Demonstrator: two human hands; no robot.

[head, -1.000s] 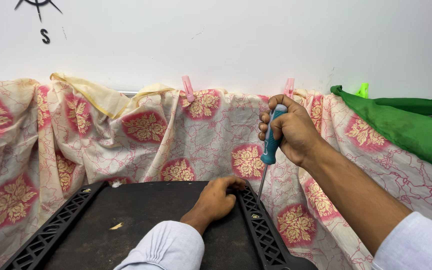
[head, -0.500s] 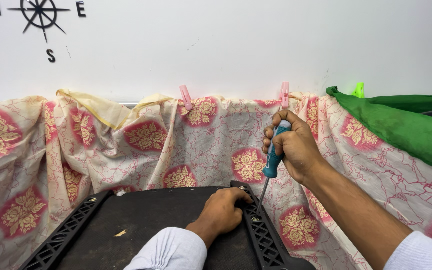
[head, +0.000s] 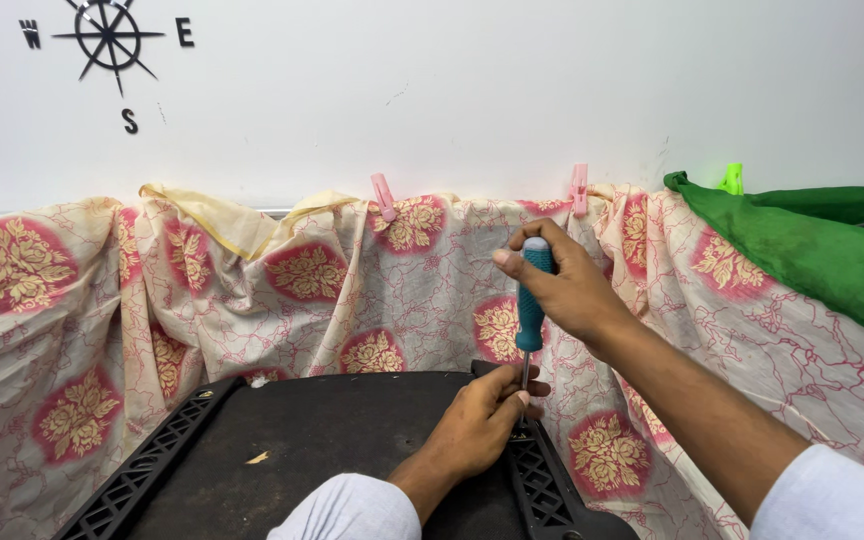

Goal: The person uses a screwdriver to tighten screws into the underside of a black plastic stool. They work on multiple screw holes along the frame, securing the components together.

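At frame centre, the right hand [head: 570, 290] grips a teal screwdriver [head: 531, 300] upright while left hand [head: 482, 420] fingers [head: 527, 386] pinch its shaft, steadying the tip on the black panel [head: 332, 440].

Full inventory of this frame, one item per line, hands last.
screwdriver: 1, teal handle, metal shaft, upright at the panel's far right corner
black panel: 1, dark top with lattice edges, bottom centre
floral cloth: 1, cream with red and gold flowers, draped along the wall
green cloth: 1, upper right
clothes pegs: 2 pink, 1 green, on the cloth's top edge
compass decal: 1, black, wall upper left
left hand: steadies the shaft
right hand: grips the handle
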